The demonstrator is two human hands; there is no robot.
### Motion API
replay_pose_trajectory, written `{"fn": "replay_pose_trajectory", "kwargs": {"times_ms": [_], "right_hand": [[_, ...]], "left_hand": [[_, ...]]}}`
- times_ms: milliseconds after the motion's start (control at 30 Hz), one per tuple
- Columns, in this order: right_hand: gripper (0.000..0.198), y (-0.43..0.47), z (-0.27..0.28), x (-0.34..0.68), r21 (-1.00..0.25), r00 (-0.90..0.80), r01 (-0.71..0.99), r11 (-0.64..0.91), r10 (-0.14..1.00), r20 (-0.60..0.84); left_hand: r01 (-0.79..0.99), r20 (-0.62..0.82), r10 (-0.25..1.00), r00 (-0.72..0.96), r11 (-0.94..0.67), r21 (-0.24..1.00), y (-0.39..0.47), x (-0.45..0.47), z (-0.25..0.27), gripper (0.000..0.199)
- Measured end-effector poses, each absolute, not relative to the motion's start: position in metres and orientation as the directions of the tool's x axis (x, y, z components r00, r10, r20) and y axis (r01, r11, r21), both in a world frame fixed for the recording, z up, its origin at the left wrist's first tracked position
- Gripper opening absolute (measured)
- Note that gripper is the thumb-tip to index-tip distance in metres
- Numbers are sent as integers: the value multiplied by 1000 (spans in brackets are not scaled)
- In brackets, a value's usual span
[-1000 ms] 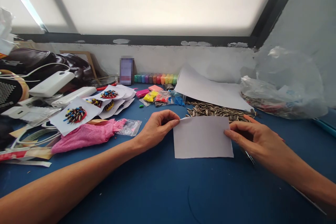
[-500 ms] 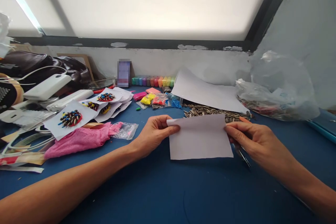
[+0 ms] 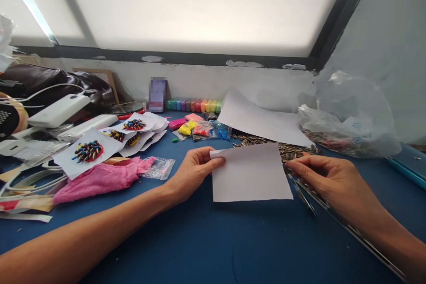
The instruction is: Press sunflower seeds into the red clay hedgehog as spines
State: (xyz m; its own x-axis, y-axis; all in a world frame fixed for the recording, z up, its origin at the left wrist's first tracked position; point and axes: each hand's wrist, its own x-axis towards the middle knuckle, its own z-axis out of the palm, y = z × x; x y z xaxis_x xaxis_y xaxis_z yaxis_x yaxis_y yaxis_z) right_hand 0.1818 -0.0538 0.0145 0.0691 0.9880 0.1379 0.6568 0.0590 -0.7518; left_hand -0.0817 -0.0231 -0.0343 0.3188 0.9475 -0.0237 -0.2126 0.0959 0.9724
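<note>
My left hand (image 3: 199,166) pinches the upper left corner of a blank white sheet of paper (image 3: 251,175) between thumb and fingers. The sheet is held tilted above the blue table (image 3: 186,239). Just off its right edge is my right hand (image 3: 324,177), with thumb and forefinger brought together; what they hold, if anything, I cannot make out. Beneath that hand lie a slim metal tool (image 3: 304,197) and a long thin rod or edge (image 3: 366,235). Striped sunflower seeds (image 3: 256,139) lie in a pile behind the paper, partly covered by it.
A larger white sheet (image 3: 259,117) leans over the seeds. Farther right sits a clear plastic bag (image 3: 353,128). Bags of coloured clay (image 3: 203,128) and a clay row (image 3: 195,105) are behind. At left are seed-decorated papers (image 3: 88,153), a pink cloth (image 3: 103,177) and white power banks (image 3: 58,111).
My right hand has come off the paper's right edge and shifted slightly right, showing more of the metal tool. My left hand still holds the sheet, nearly unmoved.
</note>
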Motion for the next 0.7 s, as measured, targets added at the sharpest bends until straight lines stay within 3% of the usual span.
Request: {"fn": "replay_pose_trajectory", "kwargs": {"times_ms": [133, 367, 533, 600, 700], "right_hand": [[52, -53, 15, 185, -774, 46, 631, 49, 994, 100], [52, -52, 18, 194, -724, 138, 689, 32, 975, 174], [49, -46, 23, 198, -745, 158, 667, -16, 980, 121], [45, -45, 26, 197, -791, 104, 612, -11, 992, 66], [44, -63, 21, 186, -862, -114, 507, -24, 989, -94]], "left_hand": [[-246, -49, 945, 322, 134, 960, -21, -83, -36, 29], [-229, -117, 957, 264, 180, 957, -22, -83, -32, 41], [-220, -106, 960, 259, 166, 961, -22, -82, -33, 33], [-286, -102, 972, 213, 162, 944, -19, -81, -35, 32], [-371, -83, 982, 169, 141, 918, -16, -81, -39, 31]]}}
